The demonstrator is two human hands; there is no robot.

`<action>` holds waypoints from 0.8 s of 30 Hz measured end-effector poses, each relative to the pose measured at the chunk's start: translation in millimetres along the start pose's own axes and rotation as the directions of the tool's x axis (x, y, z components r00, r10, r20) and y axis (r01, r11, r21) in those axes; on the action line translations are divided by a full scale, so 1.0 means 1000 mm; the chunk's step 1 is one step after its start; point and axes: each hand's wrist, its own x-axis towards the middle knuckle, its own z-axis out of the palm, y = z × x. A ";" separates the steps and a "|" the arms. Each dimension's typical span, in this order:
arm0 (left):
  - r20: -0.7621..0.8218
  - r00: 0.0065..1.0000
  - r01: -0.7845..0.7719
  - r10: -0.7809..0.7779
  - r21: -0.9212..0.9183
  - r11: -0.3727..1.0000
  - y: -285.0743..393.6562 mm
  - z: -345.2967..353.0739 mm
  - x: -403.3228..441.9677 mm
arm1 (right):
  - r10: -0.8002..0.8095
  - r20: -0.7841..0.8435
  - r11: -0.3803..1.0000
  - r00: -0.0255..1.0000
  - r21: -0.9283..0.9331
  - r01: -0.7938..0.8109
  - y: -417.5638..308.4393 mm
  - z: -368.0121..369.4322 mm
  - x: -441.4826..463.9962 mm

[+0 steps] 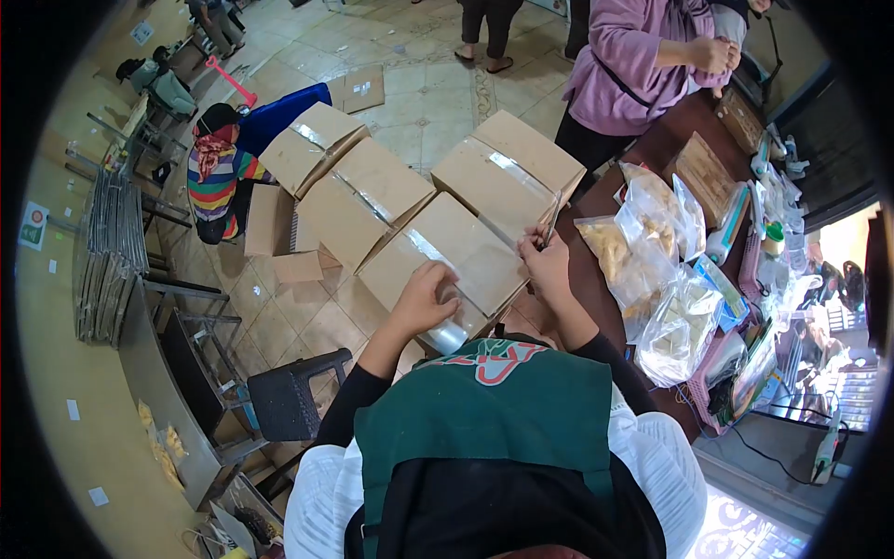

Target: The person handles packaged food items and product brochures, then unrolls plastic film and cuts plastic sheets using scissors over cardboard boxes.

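Several closed cardboard boxes stand together in front of me, with clear tape along their top seams. My left hand (428,296) is curled over the near side of the closest box (456,247), its fingers closed at a roll of clear tape (448,336). Part of that grip is hidden from above. At the same box's right edge, my right hand (546,265) holds scissors (554,220), their blades pointing away from me. Beyond it sits another taped box (507,172). To the left are a middle box (365,200) and a farther box (312,144).
On my right, a brown table (605,191) carries plastic bags of yellowish food (643,233). A person in a purple top (624,70) stands behind it. Left, a person in striped clothes (214,177) is low beside an open carton (270,222). A dark chair (296,396) stands nearby.
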 end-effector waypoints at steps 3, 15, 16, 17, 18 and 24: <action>0.083 0.994 -0.080 0.074 0.080 0.994 0.006 0.000 0.015 | -0.026 -0.033 1.000 0.999 -0.001 0.026 0.018 -0.011 0.008; 0.414 0.908 0.256 -0.066 -0.423 0.869 -0.003 0.022 0.097 | 0.116 0.006 0.992 0.993 0.045 -0.116 -0.013 -0.039 -0.014; 0.439 0.897 0.239 -0.045 -0.398 0.886 -0.004 0.024 0.100 | 0.110 0.015 0.994 0.994 0.027 -0.110 -0.013 -0.040 -0.015; 0.457 0.889 0.256 -0.035 -0.432 0.865 -0.003 0.026 0.101 | 0.105 0.026 0.994 0.994 0.008 -0.105 -0.013 -0.042 -0.016; 0.472 0.881 0.274 -0.026 -0.464 0.842 -0.003 0.029 0.102 | 0.087 -0.028 0.996 0.996 0.016 -0.087 -0.011 -0.044 -0.018; 0.529 0.846 0.362 -0.058 -0.491 0.793 -0.005 0.027 0.104 | 0.170 0.156 0.907 0.973 0.362 -0.216 -0.027 -0.074 -0.048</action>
